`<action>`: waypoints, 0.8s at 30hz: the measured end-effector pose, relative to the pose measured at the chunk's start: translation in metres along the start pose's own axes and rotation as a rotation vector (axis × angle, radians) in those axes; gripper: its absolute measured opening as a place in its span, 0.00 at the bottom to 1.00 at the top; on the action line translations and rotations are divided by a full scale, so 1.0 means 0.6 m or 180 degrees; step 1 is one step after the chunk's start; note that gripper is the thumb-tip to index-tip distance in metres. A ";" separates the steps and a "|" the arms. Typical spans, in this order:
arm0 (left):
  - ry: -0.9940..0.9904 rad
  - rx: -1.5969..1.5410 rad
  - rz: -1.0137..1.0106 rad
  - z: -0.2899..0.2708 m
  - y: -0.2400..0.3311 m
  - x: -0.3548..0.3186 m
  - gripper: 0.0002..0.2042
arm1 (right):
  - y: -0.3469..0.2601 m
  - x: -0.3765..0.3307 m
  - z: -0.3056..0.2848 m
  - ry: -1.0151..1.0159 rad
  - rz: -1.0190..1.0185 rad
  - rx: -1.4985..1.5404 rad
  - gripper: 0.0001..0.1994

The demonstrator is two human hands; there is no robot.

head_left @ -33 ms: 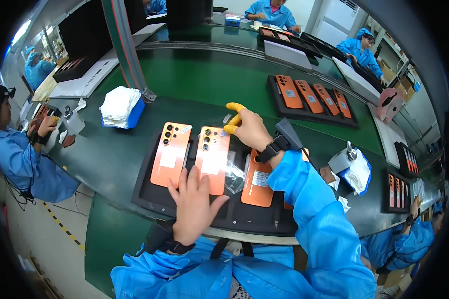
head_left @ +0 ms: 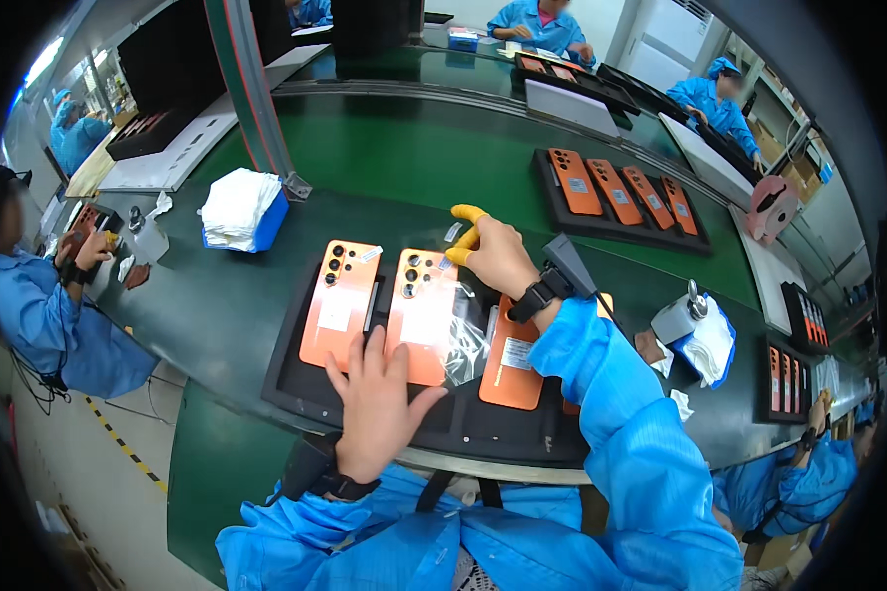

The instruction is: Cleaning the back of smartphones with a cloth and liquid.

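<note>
Several orange phones lie back-up in a black tray [head_left: 296,389] before me. My left hand [head_left: 373,399] lies open, fingers spread, its fingertips on the lower ends of the leftmost phone [head_left: 340,305] and the second phone [head_left: 419,320]. At that second phone's top right corner, my right hand [head_left: 493,258] pinches a small tab of clear film with yellow-cotted fingers. Crinkled clear film [head_left: 466,345] lies along the phone's right side. A small clear piece [head_left: 452,232] shows by the fingertips. Under my right forearm is a third phone [head_left: 511,372], partly hidden.
Beyond my right hand, another black tray [head_left: 700,243] holds several orange phones. A blue box of white wipes [head_left: 269,229] stands at the left; a pump bottle [head_left: 678,315] and another wipes box [head_left: 727,345] stand at the right. Co-workers in blue sit around.
The clear film at the second phone's right side has shifted and spread, with more of it over the phone's edge. My left hand has slid slightly toward me.
</note>
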State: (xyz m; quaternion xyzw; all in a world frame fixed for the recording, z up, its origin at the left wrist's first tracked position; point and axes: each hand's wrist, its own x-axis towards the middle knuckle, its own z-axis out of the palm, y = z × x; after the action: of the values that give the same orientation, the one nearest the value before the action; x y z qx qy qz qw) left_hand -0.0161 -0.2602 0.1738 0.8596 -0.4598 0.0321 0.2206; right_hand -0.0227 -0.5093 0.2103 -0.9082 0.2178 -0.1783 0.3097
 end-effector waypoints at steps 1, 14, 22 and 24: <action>-0.0006 0.0027 -0.0035 -0.005 -0.012 -0.002 0.36 | 0.001 0.002 0.005 0.0062 -0.0060 -0.0267 0.32; 0.0018 -0.0206 -0.0314 -0.002 -0.027 0.010 0.42 | -0.057 -0.029 0.032 0.0019 -0.0639 -0.0886 0.05; 0.0909 0.0150 0.0303 -0.001 -0.054 -0.011 0.44 | -0.284 -0.091 -0.038 -0.0644 -0.2642 0.1374 0.30; 0.0358 -0.0836 -0.0335 0.007 -0.047 0.007 0.44 | -0.260 -0.024 -0.018 -0.0803 -0.1428 0.2619 0.28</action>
State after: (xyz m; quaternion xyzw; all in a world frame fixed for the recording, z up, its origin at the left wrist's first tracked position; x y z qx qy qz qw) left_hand 0.0086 -0.2514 0.1612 0.8431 -0.4012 0.0082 0.3580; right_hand 0.0050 -0.3958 0.3155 -0.7494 -0.1112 -0.2006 0.6211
